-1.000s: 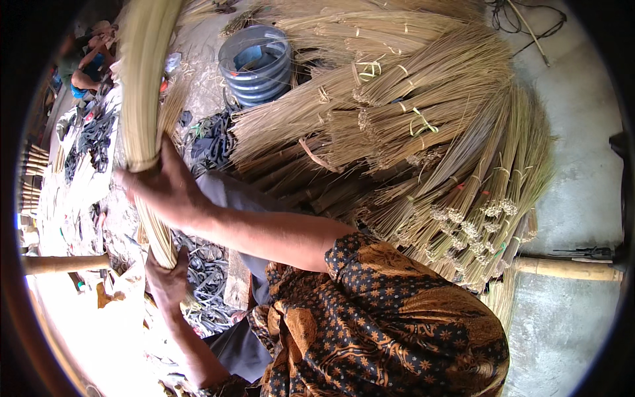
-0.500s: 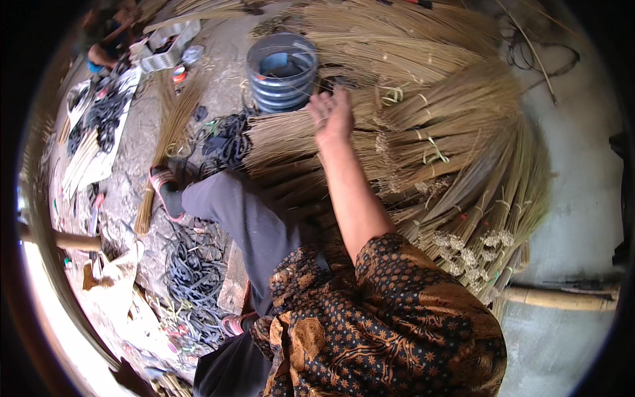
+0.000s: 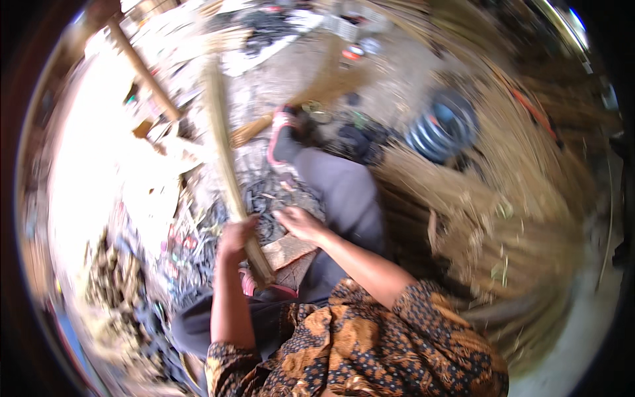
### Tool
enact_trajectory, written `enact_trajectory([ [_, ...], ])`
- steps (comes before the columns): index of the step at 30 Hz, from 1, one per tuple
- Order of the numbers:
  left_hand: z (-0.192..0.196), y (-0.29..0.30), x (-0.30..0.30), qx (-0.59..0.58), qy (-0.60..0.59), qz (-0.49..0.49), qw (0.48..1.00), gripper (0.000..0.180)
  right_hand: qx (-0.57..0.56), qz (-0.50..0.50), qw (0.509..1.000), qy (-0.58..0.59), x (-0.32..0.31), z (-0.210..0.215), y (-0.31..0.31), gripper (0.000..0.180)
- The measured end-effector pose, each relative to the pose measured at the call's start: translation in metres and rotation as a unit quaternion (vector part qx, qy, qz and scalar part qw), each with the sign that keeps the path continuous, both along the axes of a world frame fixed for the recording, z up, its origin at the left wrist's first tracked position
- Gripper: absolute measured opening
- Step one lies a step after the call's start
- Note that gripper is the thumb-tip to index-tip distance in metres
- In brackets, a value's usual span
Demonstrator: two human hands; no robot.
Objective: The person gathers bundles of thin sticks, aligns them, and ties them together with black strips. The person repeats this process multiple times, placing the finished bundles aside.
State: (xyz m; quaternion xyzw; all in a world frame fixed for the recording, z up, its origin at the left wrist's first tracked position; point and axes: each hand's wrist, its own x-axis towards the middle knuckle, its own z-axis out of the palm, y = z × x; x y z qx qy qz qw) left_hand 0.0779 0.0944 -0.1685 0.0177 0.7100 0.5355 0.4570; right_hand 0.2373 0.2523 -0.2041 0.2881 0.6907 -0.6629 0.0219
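My left hand [image 3: 236, 239] is closed around a long, slim bundle of straw stalks [image 3: 226, 155]. The bundle stands slanting across the floor scraps, its cut butt end low near my shoe. My right hand [image 3: 301, 223] is a short way to the right of the stalks, apart from them, with its fingers loosely spread and nothing in them. Beneath both hands are a wooden block [image 3: 289, 249] and a tangle of dark rubber-like strips [image 3: 264, 198]. Motion blurs the upper part of the bundle.
A blue-grey ribbed bucket [image 3: 442, 129] stands beyond my knee. Large heaps of straw bundles [image 3: 489, 225] lie to my right. One tied bundle [image 3: 317, 96] lies past my foot. A bamboo post [image 3: 142, 69] rises at the far left, and a brown pile [image 3: 116, 278] sits at the left.
My view has swung left. My right hand has come back from the straw heap by the bucket to near my lap. My left hand, unseen before, now shows, gripping a straw bundle.
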Motion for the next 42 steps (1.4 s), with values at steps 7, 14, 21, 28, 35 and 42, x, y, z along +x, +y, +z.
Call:
enact_trajectory([
  [7,-0.09,0.027,0.053,-0.059,-0.104,-0.048,0.992,0.021,-0.089,-0.061,0.991,-0.078,0.005,-0.041,-0.002,0.047],
  [14,-0.087,0.023,0.064,0.006,-0.14,-0.049,0.989,0.026,-0.077,-0.073,0.989,-0.1,-0.023,-0.052,-0.012,0.045],
  [21,-0.069,0.015,0.065,0.059,-0.239,0.028,0.969,0.037,-0.283,-0.196,0.936,-0.071,-0.011,-0.056,-0.003,0.032],
  [28,-0.071,0.013,0.058,0.051,-0.266,0.039,0.962,0.026,-0.293,-0.191,0.934,-0.073,-0.011,-0.054,-0.006,0.03],
  [35,-0.058,0.01,0.056,0.033,-0.252,0.027,0.967,0.021,-0.307,-0.155,0.936,-0.074,-0.006,-0.074,-0.003,0.043],
  [42,-0.06,0.008,0.054,0.034,-0.27,0.035,0.962,0.019,-0.303,-0.165,0.932,-0.113,-0.008,-0.085,0.0,0.076],
])
